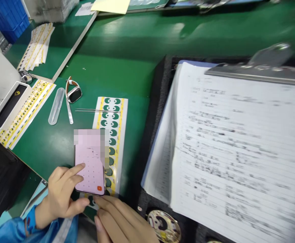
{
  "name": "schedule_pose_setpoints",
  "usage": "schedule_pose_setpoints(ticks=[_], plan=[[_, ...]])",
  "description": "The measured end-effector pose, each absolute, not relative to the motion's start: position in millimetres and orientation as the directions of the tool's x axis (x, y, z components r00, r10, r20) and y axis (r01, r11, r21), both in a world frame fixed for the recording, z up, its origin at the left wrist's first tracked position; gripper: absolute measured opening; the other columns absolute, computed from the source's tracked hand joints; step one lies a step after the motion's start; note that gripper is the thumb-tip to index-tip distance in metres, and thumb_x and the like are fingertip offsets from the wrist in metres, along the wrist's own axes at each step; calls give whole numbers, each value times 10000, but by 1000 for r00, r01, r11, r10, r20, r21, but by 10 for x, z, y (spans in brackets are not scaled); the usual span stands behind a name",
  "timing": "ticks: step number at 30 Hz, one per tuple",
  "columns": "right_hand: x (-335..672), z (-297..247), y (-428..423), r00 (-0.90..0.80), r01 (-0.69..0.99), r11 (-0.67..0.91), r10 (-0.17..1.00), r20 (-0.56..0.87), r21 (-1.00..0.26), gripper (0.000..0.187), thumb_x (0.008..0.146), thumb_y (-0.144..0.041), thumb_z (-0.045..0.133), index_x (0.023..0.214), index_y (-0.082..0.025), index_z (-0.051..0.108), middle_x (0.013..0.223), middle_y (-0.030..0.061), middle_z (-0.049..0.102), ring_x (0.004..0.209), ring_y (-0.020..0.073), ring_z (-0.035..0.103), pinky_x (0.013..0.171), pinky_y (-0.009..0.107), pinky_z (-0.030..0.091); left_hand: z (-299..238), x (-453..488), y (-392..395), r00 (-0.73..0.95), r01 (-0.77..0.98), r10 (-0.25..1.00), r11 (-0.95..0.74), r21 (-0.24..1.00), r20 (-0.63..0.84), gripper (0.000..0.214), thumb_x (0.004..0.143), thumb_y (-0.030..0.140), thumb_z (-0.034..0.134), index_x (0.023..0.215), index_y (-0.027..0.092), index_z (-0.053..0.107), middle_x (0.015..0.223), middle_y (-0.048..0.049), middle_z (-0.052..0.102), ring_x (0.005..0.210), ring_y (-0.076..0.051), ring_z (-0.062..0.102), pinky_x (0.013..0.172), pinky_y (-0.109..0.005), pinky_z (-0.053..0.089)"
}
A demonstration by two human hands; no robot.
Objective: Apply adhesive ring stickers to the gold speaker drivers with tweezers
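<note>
The phone [93,172] lies just beyond your hands, partly over the sticker sheet [115,133] on the green counter [58,143], its long axis running near to far. Your left hand [62,192] is nearer its screen, fingers loosely spread over the left side, grasping nothing. Your right hand [125,219] sits by the near edge, fingers extended; I cannot tell whether it grips anything.
</note>
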State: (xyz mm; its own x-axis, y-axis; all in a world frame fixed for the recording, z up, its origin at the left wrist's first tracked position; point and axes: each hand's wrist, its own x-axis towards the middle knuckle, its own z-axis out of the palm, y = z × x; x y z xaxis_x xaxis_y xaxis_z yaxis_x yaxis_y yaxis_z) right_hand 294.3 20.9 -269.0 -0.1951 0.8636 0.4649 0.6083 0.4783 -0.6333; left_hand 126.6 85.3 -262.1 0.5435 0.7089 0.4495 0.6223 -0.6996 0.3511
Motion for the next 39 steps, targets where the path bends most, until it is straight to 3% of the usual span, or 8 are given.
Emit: schedule_pose_setpoints(ticks=[10, 29, 35, 39], plan=[[2847, -2677, 254, -118, 649, 459, 849, 515, -607, 414, 984, -145, 333, 641, -130, 565, 699, 73, 611, 665, 175, 579, 560, 278, 517, -2670, 1050, 924, 679, 522, 613, -790, 322, 404, 323, 977, 362, 376, 933, 131, 599, 1039, -149, 728, 773, -207, 582, 685, -313, 454], [2859, -2673, 254, -131, 678, 457, 846, 517, -576, 388, 965, -155, 366, 626, -130, 553, 726, 59, 600, 660, 168, 551, 546, 272, 482, -2689, 1017, 970, 703, 522, 600, -800, 295, 382, 279, 967, 309, 404, 926, 137, 620, 1016, -112, 731, 756, -201, 582, 672, -321, 458], [2866, -2656, 258, -133, 676, 443, 859, 494, -588, 391, 970, -150, 358, 644, -125, 572, 742, 59, 608, 678, 167, 561, 569, 274, 496, -2664, 1007, 960, 679, 522, 619, -785, 333, 395, 305, 974, 340, 400, 897, 147, 622, 991, -108, 733, 755, -194, 589, 653, -321, 461], [2874, -2664, 261, -130, 674, 451, 852, 507, -585, 392, 970, -152, 361, 636, -126, 563, 746, 60, 609, 674, 170, 564, 555, 278, 494, -2647, 891, 871, 641, 524, 684, -722, 453, 349, 329, 996, 360, 377, 879, 178, 626, 888, -74, 720, 761, -183, 617, 645, -319, 481]])
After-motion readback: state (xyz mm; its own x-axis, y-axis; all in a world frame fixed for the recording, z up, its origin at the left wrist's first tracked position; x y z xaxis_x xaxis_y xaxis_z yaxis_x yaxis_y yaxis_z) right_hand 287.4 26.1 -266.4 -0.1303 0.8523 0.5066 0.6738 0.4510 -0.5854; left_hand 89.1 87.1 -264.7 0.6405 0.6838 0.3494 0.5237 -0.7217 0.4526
